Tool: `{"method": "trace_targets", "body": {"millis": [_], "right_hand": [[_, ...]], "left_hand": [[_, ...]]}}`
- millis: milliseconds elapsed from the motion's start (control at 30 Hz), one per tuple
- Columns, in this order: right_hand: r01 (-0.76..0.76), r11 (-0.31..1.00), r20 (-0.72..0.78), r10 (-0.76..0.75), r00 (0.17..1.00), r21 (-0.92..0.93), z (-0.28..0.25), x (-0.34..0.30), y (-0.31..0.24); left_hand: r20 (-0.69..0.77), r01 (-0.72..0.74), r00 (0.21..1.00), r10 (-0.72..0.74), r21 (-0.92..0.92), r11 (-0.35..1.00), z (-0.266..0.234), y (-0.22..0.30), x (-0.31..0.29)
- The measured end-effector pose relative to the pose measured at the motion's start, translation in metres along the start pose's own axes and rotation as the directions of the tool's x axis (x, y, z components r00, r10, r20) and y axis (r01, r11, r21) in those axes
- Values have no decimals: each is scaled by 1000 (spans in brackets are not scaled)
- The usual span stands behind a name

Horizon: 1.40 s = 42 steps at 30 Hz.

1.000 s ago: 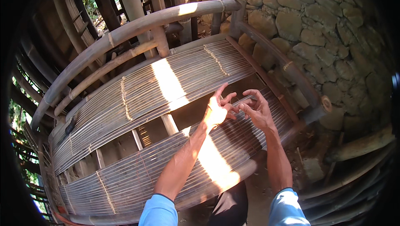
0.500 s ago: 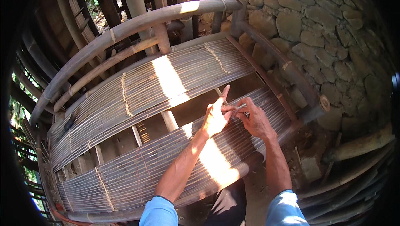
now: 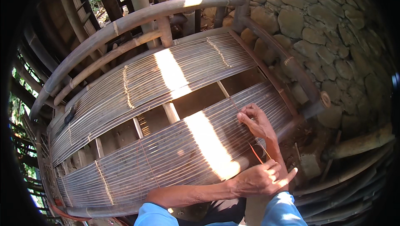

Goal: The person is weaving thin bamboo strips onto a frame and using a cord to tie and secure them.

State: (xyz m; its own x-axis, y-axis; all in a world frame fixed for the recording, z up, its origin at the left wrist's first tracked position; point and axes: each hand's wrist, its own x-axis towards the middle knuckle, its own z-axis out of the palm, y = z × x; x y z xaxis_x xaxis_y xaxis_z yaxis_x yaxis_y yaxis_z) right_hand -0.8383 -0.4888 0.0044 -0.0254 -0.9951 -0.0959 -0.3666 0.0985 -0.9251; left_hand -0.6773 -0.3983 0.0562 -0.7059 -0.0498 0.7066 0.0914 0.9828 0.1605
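An open gap (image 3: pixel 200 101) runs lengthwise between the two panels of bamboo slats (image 3: pixel 166 155), wide enough for a hand to dip through, though cross struts (image 3: pixel 171 112) break it into bays. Thick bamboo rails (image 3: pixel 137 18) fence the far side and a side pole (image 3: pixel 291 68) blocks the right edge. A stone wall (image 3: pixel 329 30) stands close beyond it.

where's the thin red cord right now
In the head view the thin red cord runs at lower right, stretched between the right hand on the bamboo slat panel and the left hand nearer the person.
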Motion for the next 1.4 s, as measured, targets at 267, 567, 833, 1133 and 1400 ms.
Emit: {"method": "trace_targets", "body": {"millis": [267, 567, 833, 1133, 1400], "right_hand": [[403, 602, -319, -247, 915, 690, 14, 44, 3], [438, 367, -412, -152, 899, 821, 7, 46, 15], [265, 773, -379, -34, 925, 577, 52, 1, 6], [-80, 972, -592, 200, 781, 222, -121, -103, 91], [145, 856, -468, -404, 786, -496, 8, -78, -13]], "left_hand": [[-419, 825, 535, -734, 71, 561, -14, -157, -82], [-249, 940, 336, -908, 37, 338, 2, -177, -103], [-252, 884, 442, -861, 282, 372, 1, -170, -101], [269, 647, 669, -693, 248, 721, -41, 1, -172], [-178, 834, 533, -828, -56, 549, -108, 123, -218]]}}
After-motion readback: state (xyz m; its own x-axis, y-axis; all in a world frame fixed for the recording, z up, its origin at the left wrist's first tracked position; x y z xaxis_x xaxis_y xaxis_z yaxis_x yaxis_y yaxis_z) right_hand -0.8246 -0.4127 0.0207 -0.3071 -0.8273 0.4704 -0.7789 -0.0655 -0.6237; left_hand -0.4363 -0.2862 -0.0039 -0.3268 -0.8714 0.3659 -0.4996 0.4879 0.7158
